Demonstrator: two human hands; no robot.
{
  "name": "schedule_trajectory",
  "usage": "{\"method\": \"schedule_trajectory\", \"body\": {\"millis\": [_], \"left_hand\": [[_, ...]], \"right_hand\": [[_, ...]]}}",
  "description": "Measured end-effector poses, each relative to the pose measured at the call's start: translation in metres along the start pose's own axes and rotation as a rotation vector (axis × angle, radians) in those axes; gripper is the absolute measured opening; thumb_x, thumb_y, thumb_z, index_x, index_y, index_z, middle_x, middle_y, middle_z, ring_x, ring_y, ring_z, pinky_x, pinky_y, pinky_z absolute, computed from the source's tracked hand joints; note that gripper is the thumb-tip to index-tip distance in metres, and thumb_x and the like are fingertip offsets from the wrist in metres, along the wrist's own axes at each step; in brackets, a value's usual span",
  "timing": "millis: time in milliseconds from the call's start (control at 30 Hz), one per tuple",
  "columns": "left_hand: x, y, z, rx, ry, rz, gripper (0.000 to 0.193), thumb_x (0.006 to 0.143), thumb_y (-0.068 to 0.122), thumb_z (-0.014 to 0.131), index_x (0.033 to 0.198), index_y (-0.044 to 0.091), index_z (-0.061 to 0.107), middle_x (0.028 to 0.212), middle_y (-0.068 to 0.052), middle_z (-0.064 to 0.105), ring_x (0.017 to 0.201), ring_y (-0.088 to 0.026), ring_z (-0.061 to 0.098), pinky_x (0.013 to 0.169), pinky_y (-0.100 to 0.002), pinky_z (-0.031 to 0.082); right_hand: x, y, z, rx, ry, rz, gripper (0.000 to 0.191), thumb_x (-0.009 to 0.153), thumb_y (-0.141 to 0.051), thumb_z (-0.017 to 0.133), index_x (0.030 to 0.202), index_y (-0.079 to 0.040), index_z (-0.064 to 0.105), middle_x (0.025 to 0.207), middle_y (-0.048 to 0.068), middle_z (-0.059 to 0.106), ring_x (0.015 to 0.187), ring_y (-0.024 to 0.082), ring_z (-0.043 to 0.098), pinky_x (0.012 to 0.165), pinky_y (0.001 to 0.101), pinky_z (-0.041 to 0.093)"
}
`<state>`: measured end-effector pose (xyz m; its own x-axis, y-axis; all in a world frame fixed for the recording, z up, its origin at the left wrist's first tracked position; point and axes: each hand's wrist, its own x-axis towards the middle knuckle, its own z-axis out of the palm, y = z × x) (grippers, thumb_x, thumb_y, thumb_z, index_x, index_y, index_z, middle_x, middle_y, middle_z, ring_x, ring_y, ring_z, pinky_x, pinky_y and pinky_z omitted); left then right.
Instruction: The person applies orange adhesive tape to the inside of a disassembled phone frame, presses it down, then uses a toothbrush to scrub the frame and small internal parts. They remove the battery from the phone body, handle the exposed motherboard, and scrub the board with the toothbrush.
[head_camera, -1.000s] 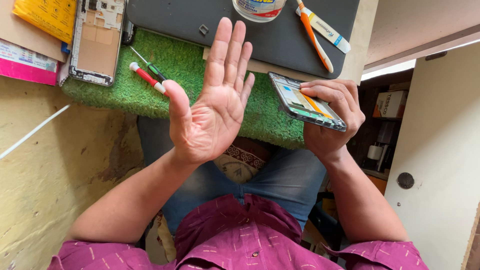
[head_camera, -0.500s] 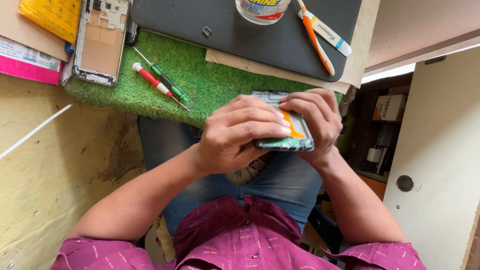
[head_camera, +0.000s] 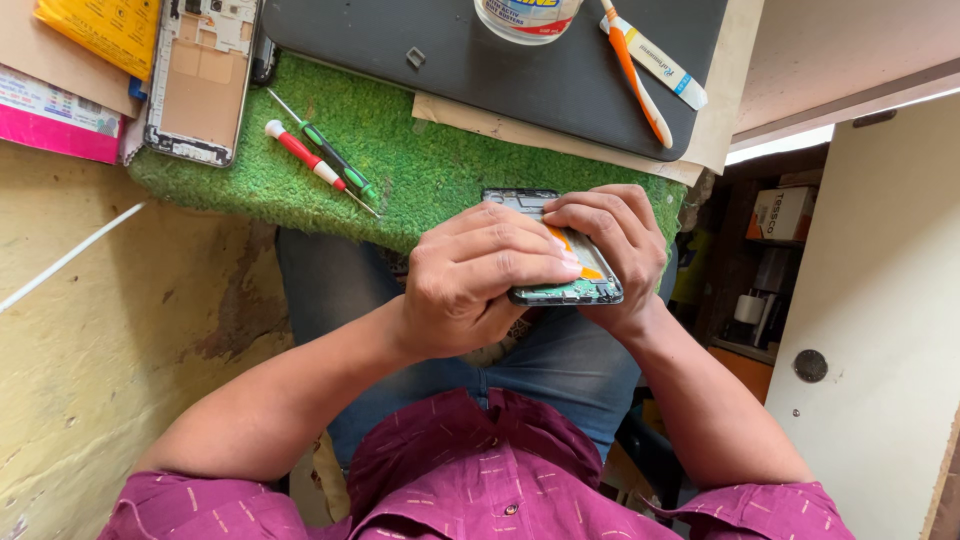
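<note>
We hold an opened phone (head_camera: 560, 275) over the lap, just off the near edge of the green turf mat (head_camera: 420, 165): dark frame, green circuit board at its lower end, an orange strip across the middle. The right hand (head_camera: 610, 250) cradles it from beneath; the left hand (head_camera: 475, 280) is closed over its top, fingers pressing flat. Uneven pressure could crack or flex the board, we judge. Two screwdrivers (head_camera: 315, 160) and a bare phone frame (head_camera: 200, 80) lie on the surface beyond.

Both hands cover most of the opened phone (head_camera: 560, 290) (top edge crops the jar (head_camera: 527, 15)) — details unreadable.
</note>
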<state>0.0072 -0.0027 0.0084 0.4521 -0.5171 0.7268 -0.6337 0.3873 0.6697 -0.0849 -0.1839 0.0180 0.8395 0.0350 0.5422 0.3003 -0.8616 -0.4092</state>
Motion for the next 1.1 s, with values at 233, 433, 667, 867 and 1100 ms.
{"method": "schedule_trajectory", "body": {"millis": [233,433,667,867,1100], "left_hand": [[0.002,0.004,0.002,-0.025,0.042,-0.095,0.021,0.09,0.003,0.078,0.109,0.01,0.072,0.106,-0.006,0.073,0.1,-0.024,0.071,0.092,-0.034,0.052],[0.002,0.004,0.001,-0.033,0.044,-0.084,0.024,0.09,0.004,0.079,0.111,0.011,0.072,0.108,-0.005,0.073,0.097,-0.024,0.071,0.094,-0.035,0.053],[0.004,0.009,-0.002,0.03,0.028,-0.033,0.027,0.087,0.008,0.084,0.111,0.012,0.073,0.108,-0.004,0.074,0.102,-0.021,0.073,0.096,-0.037,0.052],[0.004,0.014,-0.002,-0.004,0.065,-0.082,0.024,0.091,0.013,0.085,0.111,0.012,0.072,0.105,-0.002,0.074,0.101,-0.02,0.074,0.096,-0.036,0.053],[0.004,0.015,-0.002,-0.016,0.064,-0.08,0.018,0.093,0.011,0.083,0.107,0.012,0.072,0.106,-0.003,0.075,0.101,-0.019,0.074,0.094,-0.034,0.053]], "right_hand": [[-0.002,0.0,0.003,-0.037,0.032,-0.001,0.025,0.087,-0.014,0.077,0.109,-0.004,0.068,0.11,0.009,0.073,0.101,0.029,0.067,0.093,0.0385,0.055],[-0.002,0.0,0.005,-0.018,0.045,0.016,0.025,0.086,-0.012,0.077,0.108,-0.004,0.068,0.109,0.009,0.073,0.1,0.028,0.067,0.091,0.0378,0.055],[-0.001,-0.002,0.002,-0.003,0.025,0.009,0.035,0.083,-0.027,0.076,0.108,-0.004,0.067,0.108,0.01,0.073,0.1,0.029,0.067,0.091,0.0387,0.054],[-0.003,-0.001,0.004,0.001,0.001,0.031,0.036,0.093,-0.037,0.071,0.11,-0.005,0.068,0.111,0.009,0.073,0.102,0.029,0.067,0.09,0.0374,0.055],[-0.004,-0.001,0.005,-0.007,0.007,0.022,0.032,0.089,-0.027,0.076,0.108,-0.004,0.067,0.109,0.01,0.073,0.1,0.03,0.066,0.089,0.0391,0.055]]}}
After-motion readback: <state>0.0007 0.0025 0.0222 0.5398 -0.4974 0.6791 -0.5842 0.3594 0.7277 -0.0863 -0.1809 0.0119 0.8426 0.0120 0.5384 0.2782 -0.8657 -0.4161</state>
